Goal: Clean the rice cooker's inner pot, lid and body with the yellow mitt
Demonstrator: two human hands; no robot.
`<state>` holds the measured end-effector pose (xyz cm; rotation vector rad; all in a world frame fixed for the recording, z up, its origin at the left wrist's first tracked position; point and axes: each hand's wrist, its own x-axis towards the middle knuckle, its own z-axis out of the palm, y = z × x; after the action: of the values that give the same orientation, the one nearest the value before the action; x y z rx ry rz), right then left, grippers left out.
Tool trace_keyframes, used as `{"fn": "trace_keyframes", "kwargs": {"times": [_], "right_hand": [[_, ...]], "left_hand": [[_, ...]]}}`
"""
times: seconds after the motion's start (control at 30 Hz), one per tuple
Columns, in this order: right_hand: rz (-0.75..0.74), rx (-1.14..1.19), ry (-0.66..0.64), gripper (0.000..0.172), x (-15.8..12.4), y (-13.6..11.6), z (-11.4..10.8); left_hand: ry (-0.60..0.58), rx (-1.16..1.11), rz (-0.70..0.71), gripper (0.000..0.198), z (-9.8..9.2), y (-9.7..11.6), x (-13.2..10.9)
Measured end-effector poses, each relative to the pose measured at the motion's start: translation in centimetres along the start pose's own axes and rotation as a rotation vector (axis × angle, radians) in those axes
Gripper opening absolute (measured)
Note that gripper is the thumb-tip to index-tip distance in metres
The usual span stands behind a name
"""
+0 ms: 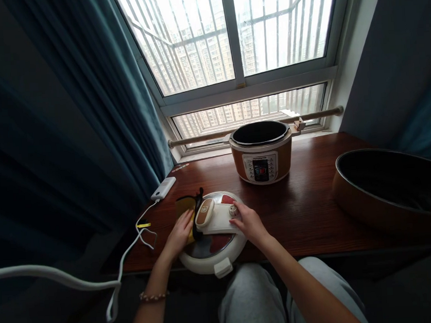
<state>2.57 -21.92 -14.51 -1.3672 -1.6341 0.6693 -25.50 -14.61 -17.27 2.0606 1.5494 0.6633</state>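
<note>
A round white pressure cooker lid (219, 224) with a metal top and a brown-and-cream handle lies at the front edge of the table. On its left side, my left hand (181, 232) presses a yellow cloth (191, 235) with black edging against the lid beside the handle; part of the cloth is hidden under the fingers. My right hand (249, 222) grips the lid's right side, with thumb and fingers around the small pressure valve (233, 209). Behind the lid stands the brown electric pressure cooker (262, 161), its top uncovered and dark inside.
To the right sits a large brown pot (389, 204) with a dark inside. A white power bank (163, 188) lies at the left with a white cable (133, 242) trailing off the table (305, 195). Behind are a barred window and a blue curtain (124, 99).
</note>
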Motion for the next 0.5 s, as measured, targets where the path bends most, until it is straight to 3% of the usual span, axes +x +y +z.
{"fn": "trace_keyframes", "kwargs": {"times": [0.27,0.37,0.5], "right_hand": [[0.001,0.004,0.015,0.053,0.2,0.3,0.0],[0.009,0.01,0.015,0.055,0.3,0.5,0.2],[0.01,0.005,0.02,0.054,0.3,0.5,0.3]], "left_hand": [[-0.42,-0.176,0.123,0.055,-1.2,4.8,9.1],[-0.561,-0.238,0.154,0.056,-1.2,6.9,10.8],[-0.651,-0.298,0.155,0.051,-0.9,9.0,12.0]]}}
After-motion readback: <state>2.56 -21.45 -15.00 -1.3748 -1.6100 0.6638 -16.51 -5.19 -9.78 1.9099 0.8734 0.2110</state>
